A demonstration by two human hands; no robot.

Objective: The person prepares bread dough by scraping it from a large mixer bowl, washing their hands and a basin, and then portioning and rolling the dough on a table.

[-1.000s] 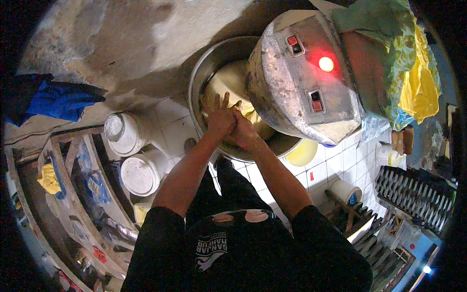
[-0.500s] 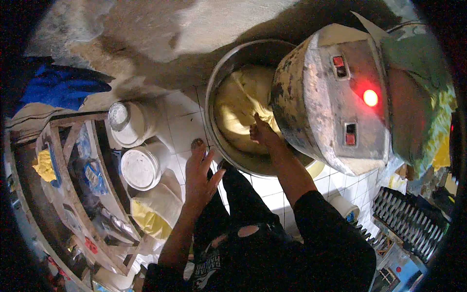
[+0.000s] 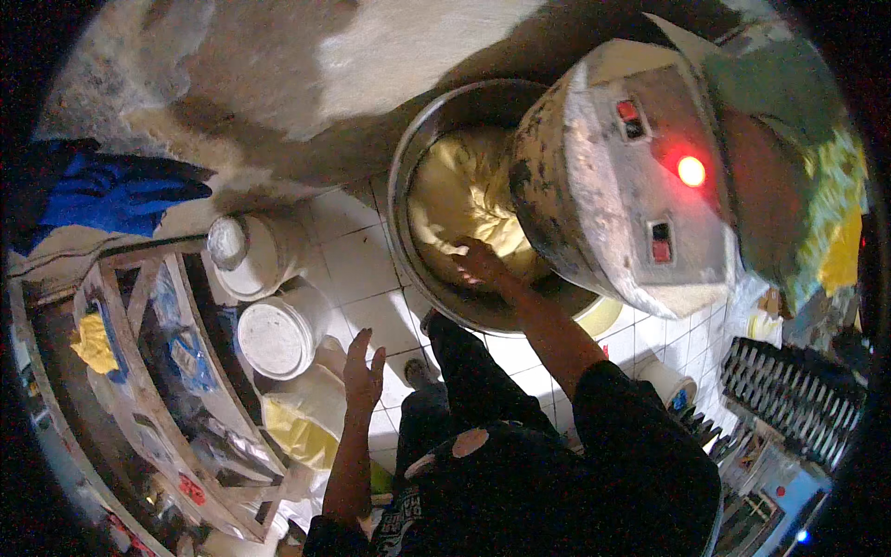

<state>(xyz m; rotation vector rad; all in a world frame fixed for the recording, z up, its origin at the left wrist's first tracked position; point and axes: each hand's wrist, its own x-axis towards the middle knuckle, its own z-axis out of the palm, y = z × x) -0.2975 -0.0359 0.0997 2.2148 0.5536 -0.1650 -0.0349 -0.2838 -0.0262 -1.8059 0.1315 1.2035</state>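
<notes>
A big round metal mixing bowl (image 3: 397, 218) holds a mass of pale yellow dough (image 3: 447, 181), folded and creased near its middle. My right hand (image 3: 479, 264) is over the near part of the bowl, next to the dough. Its fingers are curled in toward the thumb, and what they may hold is too small to make out. My left hand (image 3: 362, 371) hangs open to the left of the bowl, fingers apart and holding nothing. The worn metal mixer head (image 3: 594, 167) overhangs the bowl's right side and hides part of the dough.
White lidded buckets (image 3: 277, 336) stand on the tiled floor at left, beside a wooden rack (image 3: 139, 371) with plastic bags. Blue cloth (image 3: 121, 190) hangs at upper left. A glowing red lamp (image 3: 690, 172) sits between switches on the mixer. A dark slatted crate (image 3: 789, 399) lies at right.
My right hand has drawn back toward the near left of the bowl, its fingers more curled. My left hand has lowered. The dough's folds have shifted, and one foot has moved back.
</notes>
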